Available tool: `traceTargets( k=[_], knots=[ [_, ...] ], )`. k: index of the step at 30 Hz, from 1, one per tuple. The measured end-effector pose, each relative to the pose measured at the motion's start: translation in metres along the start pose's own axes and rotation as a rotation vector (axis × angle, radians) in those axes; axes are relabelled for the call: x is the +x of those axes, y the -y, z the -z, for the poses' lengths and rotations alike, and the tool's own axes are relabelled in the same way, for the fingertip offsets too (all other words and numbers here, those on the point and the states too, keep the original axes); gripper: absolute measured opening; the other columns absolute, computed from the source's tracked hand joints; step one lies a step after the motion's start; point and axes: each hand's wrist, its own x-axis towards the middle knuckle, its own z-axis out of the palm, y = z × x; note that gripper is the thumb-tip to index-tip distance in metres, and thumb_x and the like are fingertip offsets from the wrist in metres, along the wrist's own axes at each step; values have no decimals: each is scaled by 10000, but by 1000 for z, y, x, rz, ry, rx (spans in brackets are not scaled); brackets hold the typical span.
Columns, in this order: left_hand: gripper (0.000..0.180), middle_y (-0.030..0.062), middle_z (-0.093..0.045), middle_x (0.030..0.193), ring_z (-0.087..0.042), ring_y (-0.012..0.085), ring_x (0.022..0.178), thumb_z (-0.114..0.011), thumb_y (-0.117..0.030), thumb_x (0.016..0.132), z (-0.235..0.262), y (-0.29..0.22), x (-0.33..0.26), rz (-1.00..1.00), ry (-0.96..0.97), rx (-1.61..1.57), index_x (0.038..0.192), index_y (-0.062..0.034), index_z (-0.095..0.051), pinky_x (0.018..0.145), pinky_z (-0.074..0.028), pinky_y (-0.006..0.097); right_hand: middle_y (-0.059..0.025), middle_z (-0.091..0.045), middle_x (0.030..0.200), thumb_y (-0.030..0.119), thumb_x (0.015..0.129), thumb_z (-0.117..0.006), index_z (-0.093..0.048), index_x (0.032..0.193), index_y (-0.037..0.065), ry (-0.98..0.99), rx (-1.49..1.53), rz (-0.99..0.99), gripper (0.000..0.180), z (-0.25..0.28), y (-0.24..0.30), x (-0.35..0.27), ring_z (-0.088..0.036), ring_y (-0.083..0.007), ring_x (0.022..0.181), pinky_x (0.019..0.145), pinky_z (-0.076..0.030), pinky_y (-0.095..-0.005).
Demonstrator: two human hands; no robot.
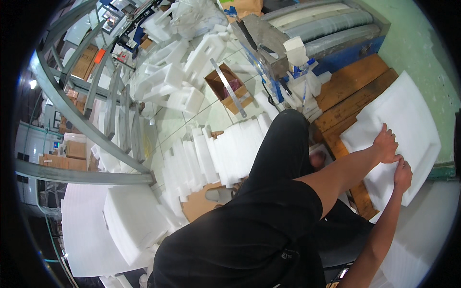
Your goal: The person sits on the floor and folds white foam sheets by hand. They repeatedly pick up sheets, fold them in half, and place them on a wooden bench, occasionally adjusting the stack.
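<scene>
A large white foam sheet (pixel 411 115) lies on a brown wooden bench (pixel 353 96) at the right, against the green wall. My left hand (pixel 385 145) rests at the middle of the sheet, its fingers bent and closed on the foam. Just nearer to me, my right hand (pixel 403 174) is closed too, thumb and fingers pinching at the foam beside the left hand. The two hands almost touch. What exactly lies between the fingertips is mostly hidden. The sheet's near left edge overhangs the planks.
Beyond the bench stands a blue-sided machine with grey rollers (pixel 336 29). A cardboard box (pixel 228 89) with a metal strip across it sits on the tiled floor. White foam pieces (pixel 230 153) are stacked by my leg; others lie scattered farther off. A metal frame (pixel 86 115) rises at left.
</scene>
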Motion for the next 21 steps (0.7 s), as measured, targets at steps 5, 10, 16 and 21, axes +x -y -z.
traceTargets(
  k=[5, 10, 16, 21],
  knots=[
    [705, 151, -670, 1261, -547, 341, 1282, -402, -679, 979, 2, -1, 1, -6, 21, 4, 1253, -124, -739, 1191, -188, 648, -147, -718, 1252, 622, 1008, -410, -699, 1301, 183, -22, -7, -15, 602, -3, -4, 4, -662, -396, 1170, 985, -514, -519],
    [703, 155, -676, 1246, -548, 342, 1277, -409, -682, 977, -1, 2, 1, 6, -3, -10, 1229, -120, -750, 1194, -183, 643, -159, -714, 1261, 625, 1005, -408, -705, 1290, 183, -15, -17, -12, 604, 3, 5, -2, -654, -390, 1194, 987, -511, -502],
    [710, 151, -675, 1259, -548, 344, 1275, -402, -684, 981, 2, 0, 1, -4, 15, -19, 1211, -115, -758, 1199, -181, 639, -157, -710, 1273, 636, 1005, -402, -689, 1328, 183, -9, -6, -21, 627, 3, 2, -3, -648, -384, 1214, 999, -510, -497],
    [719, 146, -672, 1265, -539, 346, 1290, -388, -685, 984, -2, 1, 1, -2, -12, 1, 1220, -113, -756, 1200, -178, 641, -157, -709, 1280, 633, 1000, -422, -678, 1354, 185, -25, -3, -12, 626, -1, -1, 0, -654, -382, 1204, 1007, -509, -509]
  ],
)
